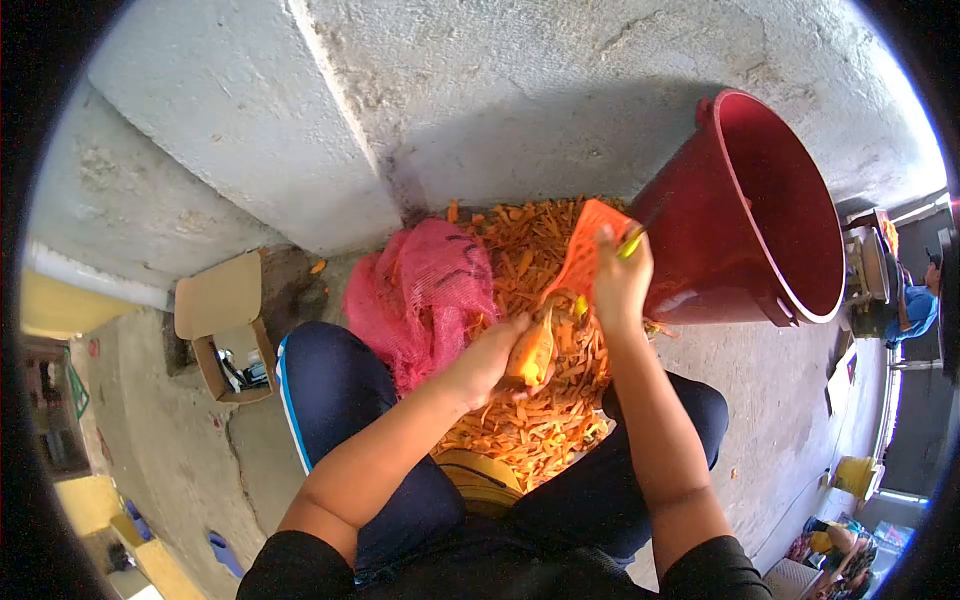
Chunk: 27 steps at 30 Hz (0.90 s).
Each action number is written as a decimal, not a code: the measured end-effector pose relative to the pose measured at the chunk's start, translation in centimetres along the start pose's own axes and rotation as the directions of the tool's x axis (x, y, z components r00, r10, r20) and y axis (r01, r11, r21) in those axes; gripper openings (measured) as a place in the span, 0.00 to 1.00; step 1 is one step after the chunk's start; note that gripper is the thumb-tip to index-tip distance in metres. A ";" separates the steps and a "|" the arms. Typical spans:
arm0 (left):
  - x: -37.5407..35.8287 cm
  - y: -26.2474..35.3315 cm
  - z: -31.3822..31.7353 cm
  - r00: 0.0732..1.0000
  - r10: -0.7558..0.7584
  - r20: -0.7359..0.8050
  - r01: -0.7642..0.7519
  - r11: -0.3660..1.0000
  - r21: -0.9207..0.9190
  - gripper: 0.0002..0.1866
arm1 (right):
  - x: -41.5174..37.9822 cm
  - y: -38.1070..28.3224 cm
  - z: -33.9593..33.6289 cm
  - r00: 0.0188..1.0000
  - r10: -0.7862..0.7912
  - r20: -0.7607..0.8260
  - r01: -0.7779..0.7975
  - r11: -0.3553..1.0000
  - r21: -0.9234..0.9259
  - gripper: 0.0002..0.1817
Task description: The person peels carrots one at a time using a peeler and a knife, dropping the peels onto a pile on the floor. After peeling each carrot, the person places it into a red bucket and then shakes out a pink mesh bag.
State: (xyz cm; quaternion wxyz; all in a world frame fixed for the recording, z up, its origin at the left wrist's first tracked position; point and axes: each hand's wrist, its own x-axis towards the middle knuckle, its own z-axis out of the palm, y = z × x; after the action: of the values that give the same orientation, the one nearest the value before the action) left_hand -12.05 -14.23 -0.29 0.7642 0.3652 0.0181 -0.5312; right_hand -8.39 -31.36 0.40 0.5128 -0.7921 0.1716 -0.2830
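My left hand (pixel 490 360) is closed around a thick orange root vegetable (pixel 533 355), its bright flesh showing on top and browner skin at the lower end. Just to the right, my right hand (pixel 622 285) grips a tool with a yellow-green handle (pixel 630 242), which looks like a peeler; its working end is blurred near the vegetable. An orange perforated plastic piece (pixel 590 235) shows behind that hand. Beneath both hands spreads a heap of orange peelings (pixel 530 250), reaching between my knees.
A pink mesh sack (pixel 430 290) lies left of the peelings. On the right a large red bucket (pixel 690 200) leans toward the wall. An open cardboard box (pixel 235 360) with small items sits at left. A person in blue (pixel 910 310) is at the far right.
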 end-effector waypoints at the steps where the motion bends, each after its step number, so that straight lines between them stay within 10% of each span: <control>1: -0.2 -0.2 0.1 0.998 0.013 0.060 -0.015 1.000 0.025 0.26 | 1.1 0.2 -0.6 0.995 -0.060 -0.085 0.050 0.992 -0.118 0.10; 3: -0.4 0.0 0.2 1.000 -0.023 -0.005 0.023 0.998 -0.066 0.25 | 2.4 1.3 -1.4 0.976 0.188 -0.109 -0.179 0.980 0.088 0.10; 13: 0.5 0.3 -0.4 0.999 -0.037 -0.030 0.032 0.986 -0.161 0.25 | -3.1 -4.3 0.3 0.949 0.082 0.304 -0.181 0.932 0.314 0.10; 18: 0.8 0.1 -0.7 0.997 -0.052 -0.051 0.042 0.983 -0.181 0.27 | -3.2 -3.8 0.7 0.960 0.075 0.269 -0.135 0.968 0.211 0.09; 23: -0.1 -0.5 -0.5 0.994 -0.071 0.085 0.075 0.996 -0.039 0.27 | 1.0 0.0 -0.6 0.995 0.014 -0.103 -0.024 0.995 -0.098 0.08; 27: 0.0 -0.1 0.3 0.994 -0.086 -0.067 0.070 0.976 -0.205 0.25 | 1.7 -0.8 -1.3 0.968 0.251 -0.004 -0.238 0.922 0.305 0.07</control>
State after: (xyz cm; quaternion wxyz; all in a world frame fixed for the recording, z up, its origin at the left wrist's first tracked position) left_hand -12.30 -14.38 -0.14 0.7748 0.3043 0.1154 -0.5420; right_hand -7.90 -32.90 2.00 0.6553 -0.6704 0.2348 -0.2568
